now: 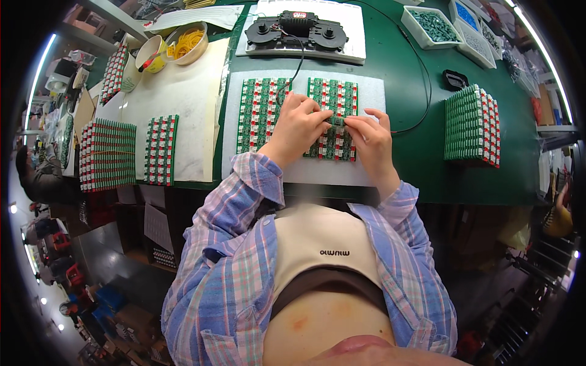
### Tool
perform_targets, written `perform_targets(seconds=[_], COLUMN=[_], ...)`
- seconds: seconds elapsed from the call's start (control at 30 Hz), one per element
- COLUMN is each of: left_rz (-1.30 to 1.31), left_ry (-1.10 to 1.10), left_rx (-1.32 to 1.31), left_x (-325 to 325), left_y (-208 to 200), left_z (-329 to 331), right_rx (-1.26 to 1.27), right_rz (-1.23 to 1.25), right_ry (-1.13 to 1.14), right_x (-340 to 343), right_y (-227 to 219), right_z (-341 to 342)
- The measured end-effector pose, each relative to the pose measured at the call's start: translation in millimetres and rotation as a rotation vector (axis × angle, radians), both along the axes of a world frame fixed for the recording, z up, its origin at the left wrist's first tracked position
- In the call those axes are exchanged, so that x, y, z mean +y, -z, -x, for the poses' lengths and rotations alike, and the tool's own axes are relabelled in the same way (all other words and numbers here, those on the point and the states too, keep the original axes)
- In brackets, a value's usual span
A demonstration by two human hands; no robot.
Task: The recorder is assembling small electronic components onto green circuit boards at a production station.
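Note:
Two green circuit board panels with rows of white and red parts lie side by side on a white foam sheet [372,91]. My left hand [297,129] reaches across the gap between the left panel [255,119] and the right panel [332,94]. Its fingers are pinched together over the right panel. From the other side, my right hand [373,141] pinches too, thumb and index finger close together. Between both sets of fingertips sits a small dark green piece [336,121], too small to make out its kind. My left hand covers part of both panels.
Behind the foam stands a black two-reel device [297,32] with a cable. Stacked board panels [107,155] stand at the left, another stack [471,125] at the right. Parts trays [429,27] are at the back right, a bowl of yellow rubber bands [186,44] at the back left.

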State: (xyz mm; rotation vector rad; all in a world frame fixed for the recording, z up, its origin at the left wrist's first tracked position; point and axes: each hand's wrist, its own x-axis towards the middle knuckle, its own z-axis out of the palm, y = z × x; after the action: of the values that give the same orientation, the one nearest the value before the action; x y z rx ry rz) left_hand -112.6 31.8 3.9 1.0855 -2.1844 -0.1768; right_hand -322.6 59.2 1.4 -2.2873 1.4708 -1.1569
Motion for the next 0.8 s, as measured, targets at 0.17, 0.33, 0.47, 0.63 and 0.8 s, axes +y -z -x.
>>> perform_targets(seconds=[0.17,0.33,0.47,0.63,0.8], left_rz=[-0.009,-0.027,-0.038,-0.052,-0.072], left_ry=[-0.002,0.009,0.012,0.010,0.019], left_rx=[0.039,0.033,0.027,0.036,0.074], left_x=[-2,-3,-5,-6,-6], left_y=[8,15,17,18,19], left_z=[0,-2,-2,-1,-2], right_rx=[0.004,0.094,0.165,0.192,0.179], right_rz=[0.004,0.046,0.066,0.060,0.043], right_ry=[0.015,0.032,0.041,0.025,0.001], right_x=[-1,1,4,7,7], right_y=[8,11,9,4,1], right_z=[0,-3,-4,-7,-8])
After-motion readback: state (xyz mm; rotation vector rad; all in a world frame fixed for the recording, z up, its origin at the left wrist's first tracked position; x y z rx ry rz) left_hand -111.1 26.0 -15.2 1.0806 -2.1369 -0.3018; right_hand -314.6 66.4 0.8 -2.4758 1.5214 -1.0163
